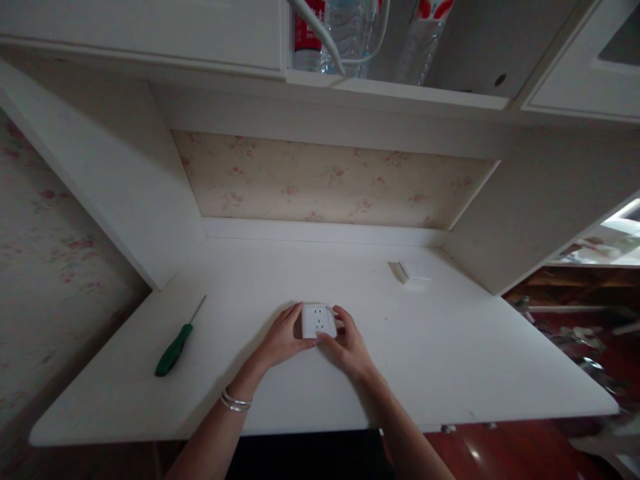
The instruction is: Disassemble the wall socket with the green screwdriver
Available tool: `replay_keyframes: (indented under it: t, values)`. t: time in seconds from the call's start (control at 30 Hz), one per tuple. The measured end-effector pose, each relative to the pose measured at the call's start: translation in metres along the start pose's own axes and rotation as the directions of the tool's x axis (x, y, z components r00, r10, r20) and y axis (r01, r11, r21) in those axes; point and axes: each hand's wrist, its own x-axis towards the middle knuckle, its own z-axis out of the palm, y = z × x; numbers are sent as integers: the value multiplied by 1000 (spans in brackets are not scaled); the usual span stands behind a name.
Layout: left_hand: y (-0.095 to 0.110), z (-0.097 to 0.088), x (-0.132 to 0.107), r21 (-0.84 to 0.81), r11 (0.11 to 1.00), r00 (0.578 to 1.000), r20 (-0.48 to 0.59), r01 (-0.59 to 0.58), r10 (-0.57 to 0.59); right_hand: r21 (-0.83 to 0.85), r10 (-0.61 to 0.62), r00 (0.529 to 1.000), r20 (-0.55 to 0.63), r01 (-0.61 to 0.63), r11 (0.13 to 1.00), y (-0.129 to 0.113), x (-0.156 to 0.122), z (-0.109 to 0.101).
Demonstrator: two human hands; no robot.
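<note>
White socket (319,323) with black slots (319,321), green screwdriver handle (173,351), white desktop (430,360), pink-flowered cream wallpaper (310,180)

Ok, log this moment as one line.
left hand: holding five-hole socket | right hand: holding same | green-handled screwdriver: on desk

Hands (285,340) around white socket (319,321)

The five-hole power socket (319,321) looks like smooth plastic. The screwdriver (185,332) pairs a plastic handle (173,351) with a metal shaft (198,311); the bangles (235,401) are shiny metal.
</note>
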Motion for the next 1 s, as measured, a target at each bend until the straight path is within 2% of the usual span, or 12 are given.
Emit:
replay_keyframes:
  t: [0.2,0.37,0.57,0.73,1.0]
  values:
    - [1,-1,1,-89,996,1000,2,-10,11,-14,-35,997,73,36,999,6,2,-1]
    - [-7,2,-2,-2,1000,1000,14,21,-21,-12,-41,995,93,43,999,9,2,-3]
    - [10,-7,-2,9,998,998,25,-55,55,8,-56,989,135,55,998,8,1,-8]
    - [16,-10,-2,27,998,997,44,-57,56,1,-35,989,146,36,999,4,1,-11]
    - [22,-11,-3,38,998,997,64,-42,40,85,24,989,145,-37,996,2,0,-10]
